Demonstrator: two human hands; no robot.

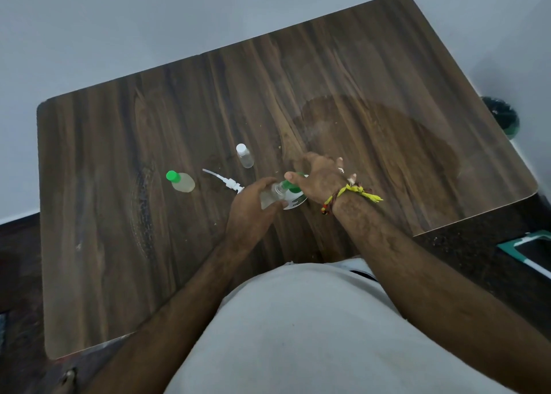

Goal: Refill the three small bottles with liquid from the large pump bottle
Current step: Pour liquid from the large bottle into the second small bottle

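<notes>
My left hand (252, 208) grips a small clear bottle (272, 195) with no cap, just above the wooden table (119, 214). My right hand (320, 179) holds the large bottle (295, 199), white with a green label, tipped with its neck against the small bottle's mouth; the hand hides most of it. The white pump head (228, 182), with its tube, lies flat on the table left of my hands. A small bottle with a green cap (182, 181) stands further left. Behind the pump stands a small clear bottle with a white cap (245, 155).
A large damp-looking patch (372, 131) marks the table behind my right hand. Beyond the table's right edge sit a dark green round object (504, 116) and a teal-and-white object (530, 249) on the dark floor. A pale wall runs behind the table.
</notes>
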